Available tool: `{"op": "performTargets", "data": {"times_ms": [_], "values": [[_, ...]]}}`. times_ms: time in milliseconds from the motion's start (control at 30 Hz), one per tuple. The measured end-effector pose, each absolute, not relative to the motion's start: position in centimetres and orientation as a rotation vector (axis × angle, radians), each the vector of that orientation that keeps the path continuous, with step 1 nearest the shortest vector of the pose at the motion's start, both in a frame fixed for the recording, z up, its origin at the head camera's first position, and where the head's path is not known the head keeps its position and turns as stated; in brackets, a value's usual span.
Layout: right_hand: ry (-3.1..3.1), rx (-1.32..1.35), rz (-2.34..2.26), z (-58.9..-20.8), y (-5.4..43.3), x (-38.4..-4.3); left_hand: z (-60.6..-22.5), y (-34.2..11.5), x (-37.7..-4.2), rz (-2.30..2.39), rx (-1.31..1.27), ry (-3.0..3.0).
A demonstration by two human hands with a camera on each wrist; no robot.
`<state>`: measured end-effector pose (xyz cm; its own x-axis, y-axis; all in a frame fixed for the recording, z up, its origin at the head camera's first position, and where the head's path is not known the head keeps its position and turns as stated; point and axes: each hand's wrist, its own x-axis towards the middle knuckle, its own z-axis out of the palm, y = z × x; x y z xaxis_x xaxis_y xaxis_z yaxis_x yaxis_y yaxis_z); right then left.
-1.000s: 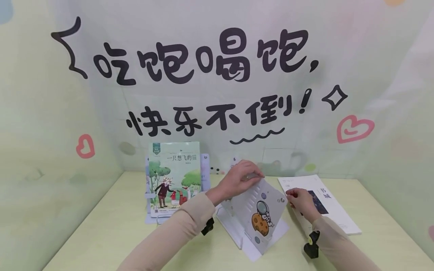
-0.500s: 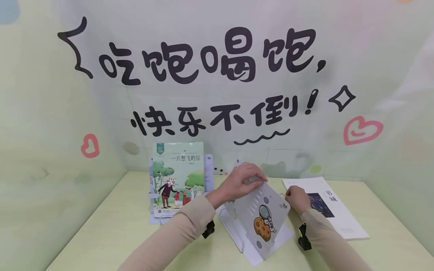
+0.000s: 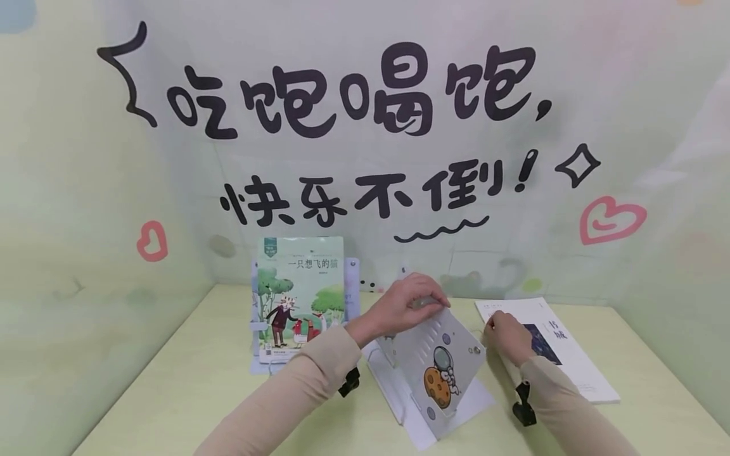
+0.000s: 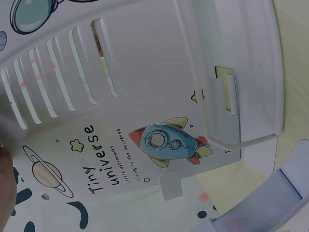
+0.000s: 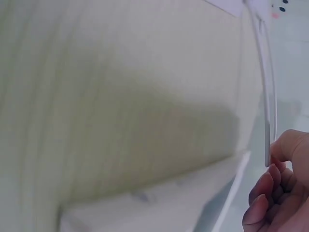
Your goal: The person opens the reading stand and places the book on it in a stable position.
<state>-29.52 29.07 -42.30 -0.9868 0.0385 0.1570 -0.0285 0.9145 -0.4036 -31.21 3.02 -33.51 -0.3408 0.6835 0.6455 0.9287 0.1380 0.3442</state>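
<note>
A white book stand (image 3: 419, 354) with an astronaut print stands tilted near the middle of the table. My left hand (image 3: 402, 303) grips its top edge; only a sliver of that hand shows in the left wrist view. There, the stand's front panel (image 4: 108, 162) carries a rocket print, slots and a wire page holder. My right hand (image 3: 507, 335) is just right of the stand. In the right wrist view, its thumb and fingers pinch the end of a thin white wire leg (image 5: 264, 92) that extends from the stand. The fingertips are partly hidden in the head view.
A green picture book (image 3: 299, 297) rests on a second stand (image 3: 352, 288) at the left. A white magazine (image 3: 582, 377) lies flat on the table (image 3: 188, 392) at the right, partly behind my right hand. A printed curtain (image 3: 365, 152) hangs behind the table.
My right hand has shifted slightly away from the stand's right edge since half a second ago. My left hand keeps its grip on the top edge. The head view has shifted slightly.
</note>
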Motion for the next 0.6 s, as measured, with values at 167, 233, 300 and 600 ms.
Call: {"op": "performTargets", "data": {"times_ms": [167, 233, 300, 600], "values": [[-2.919, -0.031, 0.665, -41.2, 29.8, -28.7, -33.3, 2.9, -31.5, -1.011, -1.573, -2.084], [-2.922, -0.042, 0.694, -41.1, 30.1, -28.4, -33.2, 2.8, -31.6, -1.001, -1.590, -2.092], [-2.919, -0.049, 0.726, -41.2, 30.5, -28.1, -33.1, 2.7, -31.7, -0.997, -1.616, -2.092], [-2.827, -0.154, 1.295, -41.9, 31.1, -26.6, -33.4, 1.4, -32.9, -1.058, -1.637, -2.055]]}}
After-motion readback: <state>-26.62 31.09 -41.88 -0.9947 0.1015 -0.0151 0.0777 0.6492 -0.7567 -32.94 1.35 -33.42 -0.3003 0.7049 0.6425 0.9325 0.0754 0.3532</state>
